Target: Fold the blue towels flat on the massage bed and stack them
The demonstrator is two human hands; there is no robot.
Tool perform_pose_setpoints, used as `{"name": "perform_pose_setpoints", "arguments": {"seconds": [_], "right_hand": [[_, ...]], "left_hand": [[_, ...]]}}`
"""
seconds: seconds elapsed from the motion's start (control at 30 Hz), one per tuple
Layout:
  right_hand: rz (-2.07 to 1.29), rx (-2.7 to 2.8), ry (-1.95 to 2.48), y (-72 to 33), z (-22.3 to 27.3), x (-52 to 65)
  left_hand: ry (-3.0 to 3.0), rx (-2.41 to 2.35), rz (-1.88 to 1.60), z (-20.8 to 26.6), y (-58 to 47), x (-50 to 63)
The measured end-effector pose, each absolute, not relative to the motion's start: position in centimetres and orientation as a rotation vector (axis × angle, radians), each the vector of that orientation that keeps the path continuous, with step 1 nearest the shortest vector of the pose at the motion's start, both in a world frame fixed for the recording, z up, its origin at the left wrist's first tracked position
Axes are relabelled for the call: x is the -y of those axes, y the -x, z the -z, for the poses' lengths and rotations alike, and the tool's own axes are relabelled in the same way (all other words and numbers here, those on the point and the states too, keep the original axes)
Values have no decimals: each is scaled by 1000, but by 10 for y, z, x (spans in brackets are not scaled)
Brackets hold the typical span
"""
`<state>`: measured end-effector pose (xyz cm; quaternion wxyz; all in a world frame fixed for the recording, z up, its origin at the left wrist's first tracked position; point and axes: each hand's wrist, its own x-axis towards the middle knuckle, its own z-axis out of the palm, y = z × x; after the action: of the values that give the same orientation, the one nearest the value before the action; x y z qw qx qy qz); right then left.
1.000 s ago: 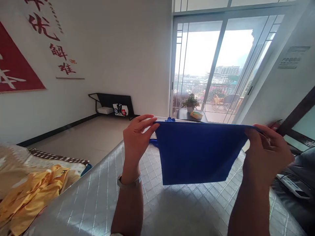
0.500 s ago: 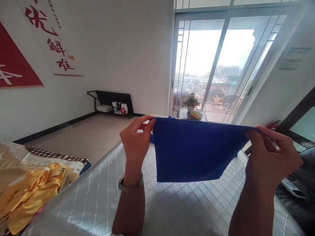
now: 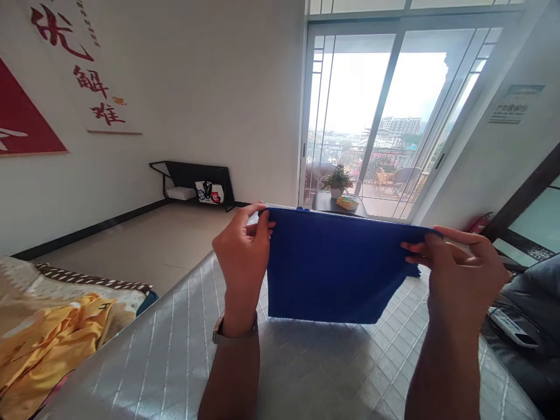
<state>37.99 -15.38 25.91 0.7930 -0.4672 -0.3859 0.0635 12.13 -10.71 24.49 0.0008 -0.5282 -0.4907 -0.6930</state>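
Left hand [image 3: 242, 248] pinches one top corner of the blue cloth [image 3: 328, 271], thumb against fingers, a band [image 3: 219, 328] circling its wrist. Right hand [image 3: 466, 268] has the opposite top corner, gripped between thumb and fingers, with other fingertips showing against the cloth's front. And look at that top edge, drawn out between the two hands, dipping slightly toward the right!

Down drops the fabric in a broad panel before the person, over the silver sheet [image 3: 170, 350] with its quilted lines; whether the lower hem touches it, I cannot tell. A ragged blue edge [image 3: 413, 272] peeks out just beside the right fingertips.

Over to the left, yellow clothing [image 3: 56, 335] lies crumpled on a patterned blanket [image 3: 21, 283]. Beyond the cloth, a potted plant [image 3: 338, 181] and a yellow box [image 3: 347, 203] sit on a dark table [image 3: 321, 204] near the glass door [image 3: 350, 99].
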Motion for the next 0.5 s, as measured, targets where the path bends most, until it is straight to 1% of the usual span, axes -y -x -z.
{"name": "perform_pose_setpoints", "arguments": {"seconds": [0.2, 0.5], "right_hand": [[-87, 808, 930, -376, -259, 150], [97, 720, 905, -370, -259, 148]], "left_hand": [[1632, 1515, 2140, -246, -124, 112], [1630, 1412, 2169, -250, -131, 117]]}}
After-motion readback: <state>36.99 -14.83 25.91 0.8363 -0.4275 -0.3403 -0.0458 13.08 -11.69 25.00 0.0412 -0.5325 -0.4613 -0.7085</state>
